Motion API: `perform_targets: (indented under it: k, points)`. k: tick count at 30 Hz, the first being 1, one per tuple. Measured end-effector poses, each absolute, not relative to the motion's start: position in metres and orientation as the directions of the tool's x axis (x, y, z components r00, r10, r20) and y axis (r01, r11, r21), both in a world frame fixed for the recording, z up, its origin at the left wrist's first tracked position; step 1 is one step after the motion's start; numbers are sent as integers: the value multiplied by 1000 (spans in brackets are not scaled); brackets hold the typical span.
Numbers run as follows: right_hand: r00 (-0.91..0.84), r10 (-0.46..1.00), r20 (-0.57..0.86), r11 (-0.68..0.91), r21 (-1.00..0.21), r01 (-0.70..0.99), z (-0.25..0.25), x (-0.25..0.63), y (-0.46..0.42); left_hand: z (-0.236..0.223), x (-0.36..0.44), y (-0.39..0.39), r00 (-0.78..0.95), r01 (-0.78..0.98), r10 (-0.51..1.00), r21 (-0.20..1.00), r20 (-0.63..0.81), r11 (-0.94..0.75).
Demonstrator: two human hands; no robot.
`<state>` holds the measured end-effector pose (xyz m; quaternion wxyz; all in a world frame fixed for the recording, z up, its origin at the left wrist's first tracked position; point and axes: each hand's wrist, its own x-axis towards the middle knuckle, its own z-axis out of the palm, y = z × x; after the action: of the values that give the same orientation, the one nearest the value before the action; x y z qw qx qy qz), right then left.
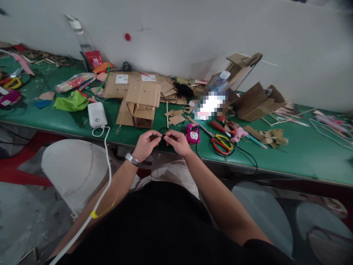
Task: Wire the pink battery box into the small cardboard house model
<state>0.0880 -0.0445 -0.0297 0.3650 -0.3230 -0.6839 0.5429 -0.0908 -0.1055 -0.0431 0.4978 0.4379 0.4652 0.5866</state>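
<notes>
My left hand [148, 144] and my right hand [177, 142] meet at the near edge of the green table [127, 137]. Both are closed, fingertips pinching a small dark piece of what looks like thin black cord [163, 129]. A loop of it curves up behind the fingers, and the rest is hidden by them. Just right of my right hand sits a purple power socket [193, 134] with a black cable. Beyond my hands stands a folded cardboard box [143, 96], open towards me.
A white power bank [97, 115] with a white cable lies at left. To the right are orange-and-yellow-handled scissors [223, 144], a red-handled screwdriver [220, 127] and a pink glue gun [238, 134]. A plastic bottle [219, 84] and cardboard structure [251, 101] stand behind.
</notes>
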Motion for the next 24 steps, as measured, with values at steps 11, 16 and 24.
perform_targets:
  k: [11,16,24]
  points:
    - [-530,831,168,230,-972,52,-34,87,-43,-43,-91,-105,-118,-128,990,987,77,-92]
    - [-513,831,216,294,-953,75,-36,84,-49,-43,-92,-103,-125,-315,992,948,11,-50]
    - [-527,813,247,377,-914,153,-34,81,-58,-46,-92,-100,-76,-442,997,897,-20,-15]
